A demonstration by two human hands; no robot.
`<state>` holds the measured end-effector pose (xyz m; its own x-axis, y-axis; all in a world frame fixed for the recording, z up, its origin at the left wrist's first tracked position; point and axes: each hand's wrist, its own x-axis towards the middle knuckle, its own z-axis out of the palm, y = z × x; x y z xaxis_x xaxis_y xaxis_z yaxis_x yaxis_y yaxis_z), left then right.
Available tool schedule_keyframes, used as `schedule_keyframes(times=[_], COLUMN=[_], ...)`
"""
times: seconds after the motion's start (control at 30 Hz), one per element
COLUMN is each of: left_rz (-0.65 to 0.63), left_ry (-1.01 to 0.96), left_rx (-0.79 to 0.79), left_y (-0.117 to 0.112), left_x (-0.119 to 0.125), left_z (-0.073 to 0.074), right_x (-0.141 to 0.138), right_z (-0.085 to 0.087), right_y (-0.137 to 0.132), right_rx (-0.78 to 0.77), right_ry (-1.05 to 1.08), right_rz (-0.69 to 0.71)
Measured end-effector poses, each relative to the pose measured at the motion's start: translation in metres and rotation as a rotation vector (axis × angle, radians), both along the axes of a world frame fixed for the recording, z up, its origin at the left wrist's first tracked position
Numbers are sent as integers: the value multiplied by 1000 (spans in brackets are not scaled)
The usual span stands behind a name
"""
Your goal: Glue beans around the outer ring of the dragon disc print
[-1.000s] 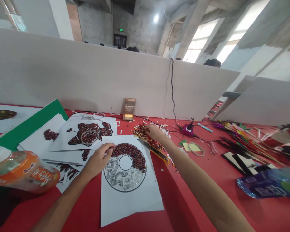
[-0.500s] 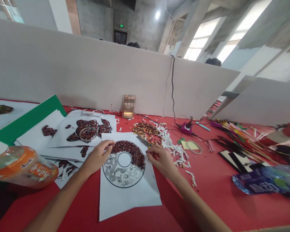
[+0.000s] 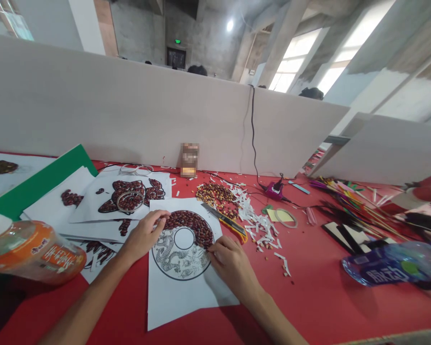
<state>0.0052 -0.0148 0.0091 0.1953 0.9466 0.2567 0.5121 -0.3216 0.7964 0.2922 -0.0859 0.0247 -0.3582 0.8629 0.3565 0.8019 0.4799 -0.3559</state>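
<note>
A white sheet of paper [image 3: 172,302] lies before me, printed with a ring-shaped dragon drawing [image 3: 168,258]. Dark red beans [image 3: 190,221] cover the upper and right part of the ring. My left hand [image 3: 147,235] rests at the sheet's upper left, fingers stretched over the ring's edge and holding nothing. At the ring's right side, my right hand [image 3: 233,268] is closed in a pinch, its fingertips down by the last beans. Whatever is between them is too small to make out. A yellow utility knife [image 3: 230,224] lies just beyond that hand, blade on the sheet's corner.
Behind the knife are loose mixed beans [image 3: 215,192] and white paper scraps [image 3: 255,215]. Bean-covered sheets with a tape roll [image 3: 130,201] lie left. An orange-labelled bottle [image 3: 39,251] stands near left; a blue-labelled bottle [image 3: 391,263] lies right. A purple power adapter [image 3: 274,190] has cords attached.
My right hand has moved down and left, from beside the utility knife to the ring's right edge. The knife now shows fully. My left hand has stayed put.
</note>
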Motion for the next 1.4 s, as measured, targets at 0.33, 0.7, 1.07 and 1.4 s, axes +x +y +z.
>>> schedule_keyframes(times=[0.33, 0.7, 1.07, 1.4], left_rz=[2, -2, -2, -11], left_ry=[8, 20, 5, 7], left_rx=[17, 28, -1, -2], left_y=[-1, -1, -1, 0], left_x=[0, 0, 0, 0], left_z=[3, 3, 4, 2], right_x=[5, 8, 17, 12], right_z=[-3, 6, 8, 11], right_y=[-7, -13, -14, 3], right_rx=[64, 275, 184, 168], right_ry=[31, -168, -200, -205], right_rz=[44, 112, 167, 172])
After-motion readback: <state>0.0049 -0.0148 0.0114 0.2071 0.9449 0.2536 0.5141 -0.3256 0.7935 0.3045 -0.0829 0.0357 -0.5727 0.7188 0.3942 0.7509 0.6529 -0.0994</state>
